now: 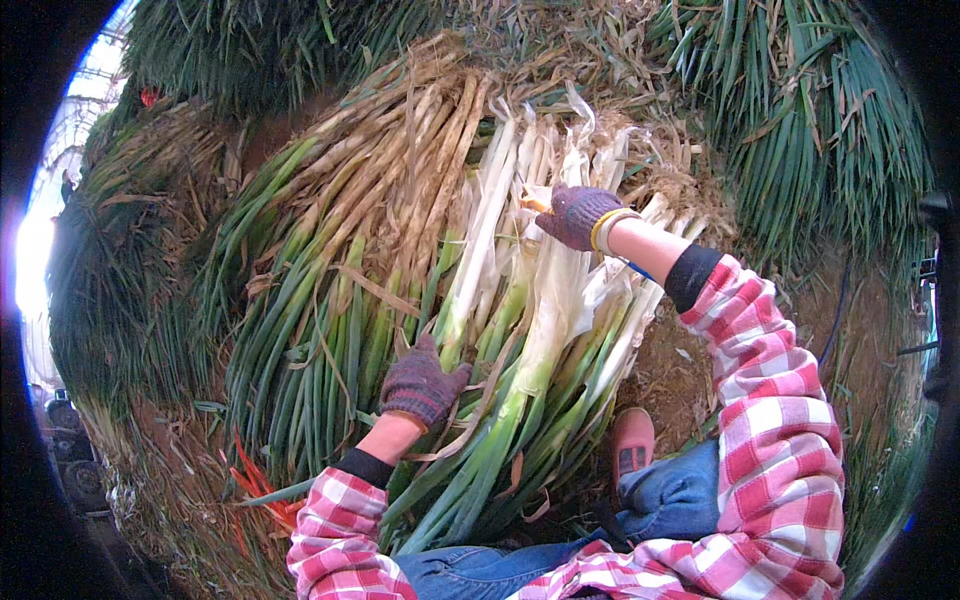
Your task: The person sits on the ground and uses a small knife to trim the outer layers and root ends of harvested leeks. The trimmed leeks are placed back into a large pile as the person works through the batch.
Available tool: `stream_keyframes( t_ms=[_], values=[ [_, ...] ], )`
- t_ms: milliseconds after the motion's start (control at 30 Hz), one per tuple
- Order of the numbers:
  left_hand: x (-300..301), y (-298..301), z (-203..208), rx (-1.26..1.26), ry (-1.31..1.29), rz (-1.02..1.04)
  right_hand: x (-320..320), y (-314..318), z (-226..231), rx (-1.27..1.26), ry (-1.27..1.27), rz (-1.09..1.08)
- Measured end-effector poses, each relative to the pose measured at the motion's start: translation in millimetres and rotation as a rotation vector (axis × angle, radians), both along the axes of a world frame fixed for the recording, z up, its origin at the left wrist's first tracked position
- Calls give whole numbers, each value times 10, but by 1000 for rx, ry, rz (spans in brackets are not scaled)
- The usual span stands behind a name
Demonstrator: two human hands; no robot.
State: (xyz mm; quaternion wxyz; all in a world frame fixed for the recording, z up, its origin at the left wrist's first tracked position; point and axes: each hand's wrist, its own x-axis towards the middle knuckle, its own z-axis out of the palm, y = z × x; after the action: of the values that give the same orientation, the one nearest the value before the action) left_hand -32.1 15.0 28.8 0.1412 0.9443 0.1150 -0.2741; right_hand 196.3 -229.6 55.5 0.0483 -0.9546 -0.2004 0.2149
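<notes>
Long green onions lie side by side in front of me, roots away and green leaves toward me. My left hand (425, 385), in a purple-grey knit glove, is closed around the lower part of a white-stemmed green onion (485, 215); its thumb points right. My right hand (580, 215), gloved alike, is closed over the white end of a thick green onion (545, 315) with loose papery skin. A small yellow-orange thing (538, 204) shows at its fingertips; what it is, I cannot tell. To the left lie green onions with brown, dry outer skin (400, 165).
Large heaps of green onions stand at the upper left (250, 50), far left (130, 290) and upper right (810, 130). Orange-red strips (265, 490) lie at the lower left. Dry peelings (560, 50) litter the brown ground. My pink shoe (633, 440) is close to the stalks.
</notes>
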Motion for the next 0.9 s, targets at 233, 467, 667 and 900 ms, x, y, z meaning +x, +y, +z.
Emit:
stream_keyframes(
  t_ms=[233, 467, 667, 900],
  values=[
    [-201, -353, 294, -232, -22, -165, -492, -48, 176, 130, -12, 192],
    [122, 23, -5, -439, -176, -353, -989, -131, 170, 99, 73, 281],
    [301, 666, -1052, 438, -540, 46, -999, -146, 64, 87, 69, 265],
    [462, 828, -1392, 531, -309, 54, -997, -162, 49, 130, 61, 266]
  ],
)
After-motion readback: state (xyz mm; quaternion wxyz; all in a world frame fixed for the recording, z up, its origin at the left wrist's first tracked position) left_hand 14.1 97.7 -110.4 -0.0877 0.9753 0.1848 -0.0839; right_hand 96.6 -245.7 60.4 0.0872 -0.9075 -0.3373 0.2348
